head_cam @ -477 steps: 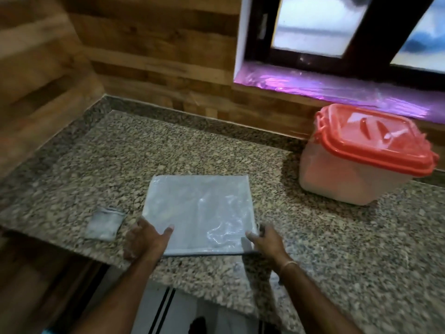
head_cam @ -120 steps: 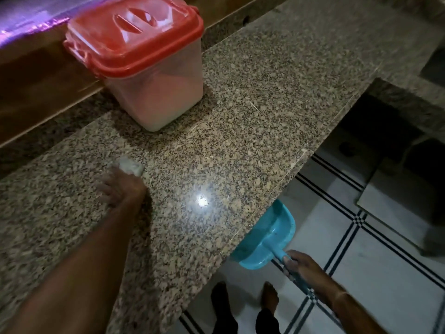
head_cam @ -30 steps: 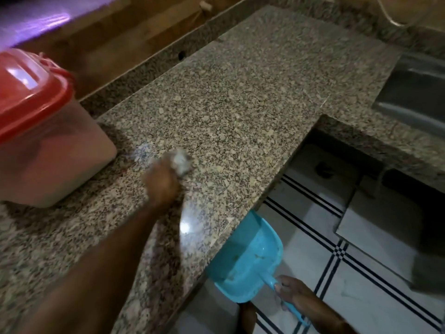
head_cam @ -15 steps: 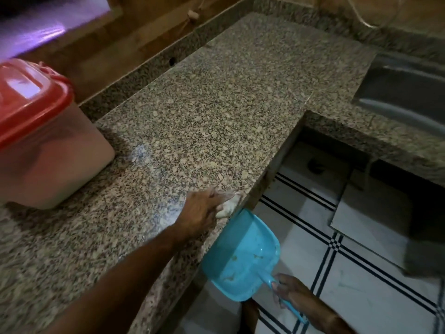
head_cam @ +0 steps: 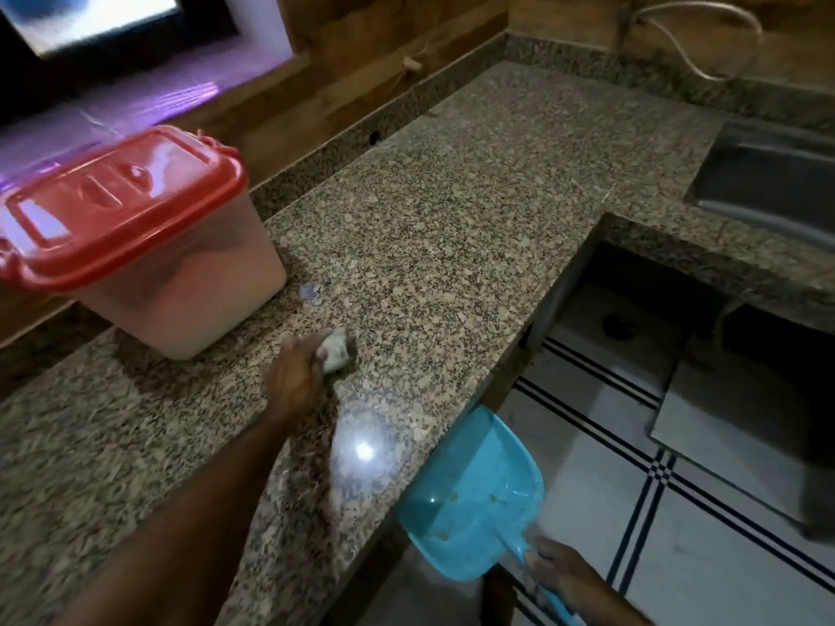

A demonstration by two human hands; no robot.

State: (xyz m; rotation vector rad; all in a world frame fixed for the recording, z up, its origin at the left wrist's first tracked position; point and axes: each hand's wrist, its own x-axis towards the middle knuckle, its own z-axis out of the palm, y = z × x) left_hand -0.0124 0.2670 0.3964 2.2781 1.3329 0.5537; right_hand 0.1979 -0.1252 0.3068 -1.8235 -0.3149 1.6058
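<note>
Left hand (head_cam: 291, 377) is reaching out over the granite table (head_cam: 452, 196), fingers (head_cam: 320, 353) curling round a small pale cloth (head_cam: 338, 351) and pressing it on the stone. The cloth is sticking out just past the fingertips, on the far side of the hand. It is sitting mid-table, near the front right corner of the red-lidded container (head_cam: 189, 300) but not touching it, and well back from the table's front edge. The hand is motion-blurred, so the exact grip is hard to read.

Right hand (head_cam: 560, 573) is holding the handle of a blue dustpan (head_cam: 474, 494), fingers (head_cam: 542, 546) wrapping round the handle. The dustpan is hanging below the table's front edge, its mouth tucking just under the edge and tilting up. A few crumbs are lying inside it. It is well apart from the cloth, nearer to the camera and to the right.

A bright light spot (head_cam: 363, 451) is glaring off the table between the cloth and the dustpan. A steel sink (head_cam: 777, 183) is sitting at far right. White tiled floor (head_cam: 705, 558) with black lines is showing below.
</note>
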